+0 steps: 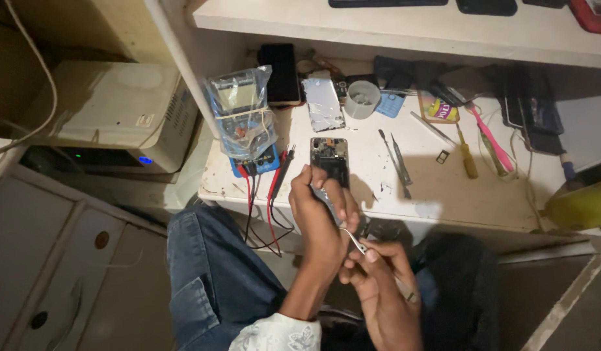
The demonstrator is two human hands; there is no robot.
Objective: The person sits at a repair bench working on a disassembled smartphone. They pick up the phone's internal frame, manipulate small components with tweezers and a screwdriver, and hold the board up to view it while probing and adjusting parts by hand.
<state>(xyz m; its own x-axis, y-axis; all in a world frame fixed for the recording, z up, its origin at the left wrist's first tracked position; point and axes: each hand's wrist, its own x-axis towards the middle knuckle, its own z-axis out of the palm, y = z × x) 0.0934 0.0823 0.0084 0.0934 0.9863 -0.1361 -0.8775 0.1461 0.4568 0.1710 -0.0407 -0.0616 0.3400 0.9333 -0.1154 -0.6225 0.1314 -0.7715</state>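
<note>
My left hand is raised over the front edge of the white workbench, its fingers pinched on a small flat grey part; what the part is I cannot tell. Just below it, my right hand grips metal tweezers, whose tips point up toward the left hand. An opened phone with its insides showing lies on the bench right behind my left hand. My legs in blue jeans are beneath both hands.
A bagged multimeter with red and black probe leads sits at the bench's left. Behind are a silver phone panel and a white cup. Loose tweezers, a yellow screwdriver and a pink tool lie right. A white box unit stands left.
</note>
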